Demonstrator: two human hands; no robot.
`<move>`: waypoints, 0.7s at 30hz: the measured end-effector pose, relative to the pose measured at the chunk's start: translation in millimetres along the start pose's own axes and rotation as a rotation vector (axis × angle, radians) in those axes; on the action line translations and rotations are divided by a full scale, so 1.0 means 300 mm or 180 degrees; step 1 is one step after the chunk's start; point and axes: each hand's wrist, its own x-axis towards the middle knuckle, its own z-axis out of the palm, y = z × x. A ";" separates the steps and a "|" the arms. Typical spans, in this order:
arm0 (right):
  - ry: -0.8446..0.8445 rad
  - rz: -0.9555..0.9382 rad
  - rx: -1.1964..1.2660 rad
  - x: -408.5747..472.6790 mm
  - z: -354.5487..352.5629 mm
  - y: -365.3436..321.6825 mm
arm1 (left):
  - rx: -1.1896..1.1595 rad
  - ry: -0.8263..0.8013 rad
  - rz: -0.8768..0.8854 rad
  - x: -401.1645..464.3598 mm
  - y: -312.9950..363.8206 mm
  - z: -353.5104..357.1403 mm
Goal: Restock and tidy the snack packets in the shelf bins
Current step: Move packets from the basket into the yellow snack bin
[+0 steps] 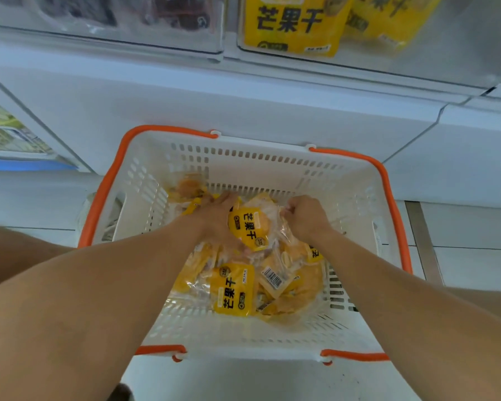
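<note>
Hands among basket's mango packets

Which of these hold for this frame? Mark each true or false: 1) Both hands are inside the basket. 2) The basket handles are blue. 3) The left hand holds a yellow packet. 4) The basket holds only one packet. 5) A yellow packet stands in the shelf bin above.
1) True: the left hand and right hand are both down in the white basket.
2) False: the handles are orange.
3) True: it grips the yellow packet from the side.
4) False: several more packets lie under and around the held one.
5) True: a large yellow packet shows in the clear bin above.
</note>
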 end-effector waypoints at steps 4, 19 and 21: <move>-0.0256 -0.0087 0.0528 0.012 0.014 -0.065 | 0.0621 0.0389 -0.0184 0.029 0.069 -0.027; -0.1121 -0.0243 -0.1977 -0.131 0.043 -0.017 | -0.2491 0.0213 -0.0851 0.018 0.103 -0.051; -0.1367 -0.0210 -0.1953 -0.125 0.009 -0.041 | -0.3245 -0.0007 -0.0850 -0.006 0.088 -0.058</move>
